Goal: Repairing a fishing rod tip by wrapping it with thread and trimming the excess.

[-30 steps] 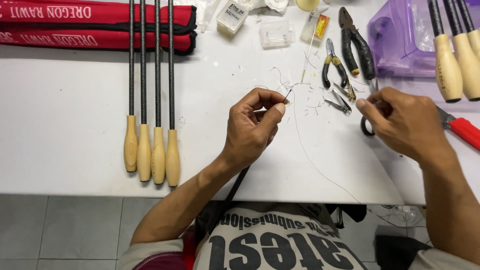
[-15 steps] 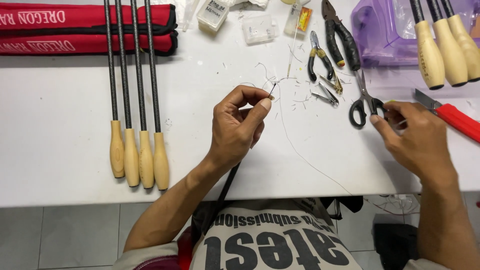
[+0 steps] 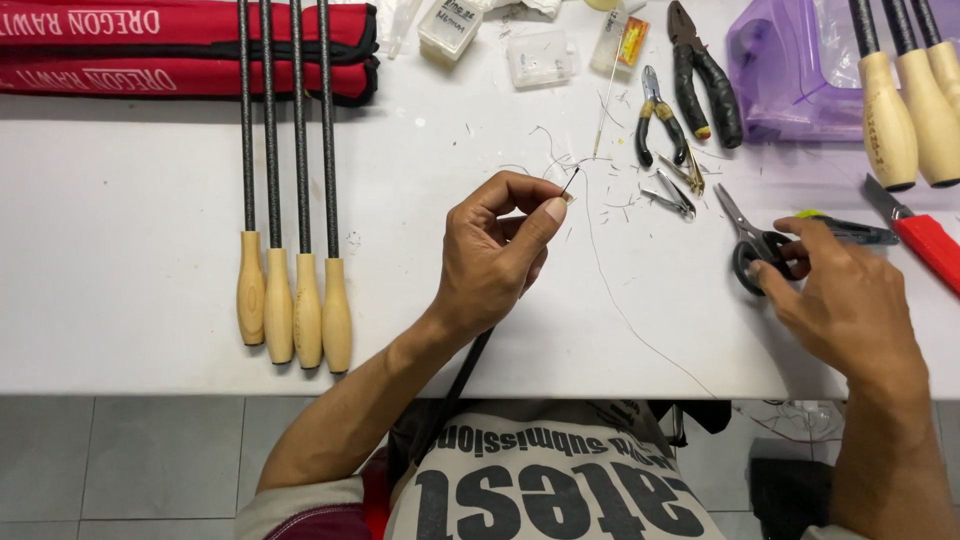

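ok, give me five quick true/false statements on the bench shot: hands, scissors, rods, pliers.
1. The left hand pinches the tip of a thin dark rod between thumb and fingers. True.
2. The right hand holds the red-handled knife. False: it rests on the black-handled scissors; the red-handled knife lies apart, to its right.
3. Four wooden-handled rods lie side by side on the white table. True.
4. The black-handled pliers are in the left hand. False: they lie untouched near the table's far edge.
5. A thin line runs from the pinched tip toward the table's near edge. True.
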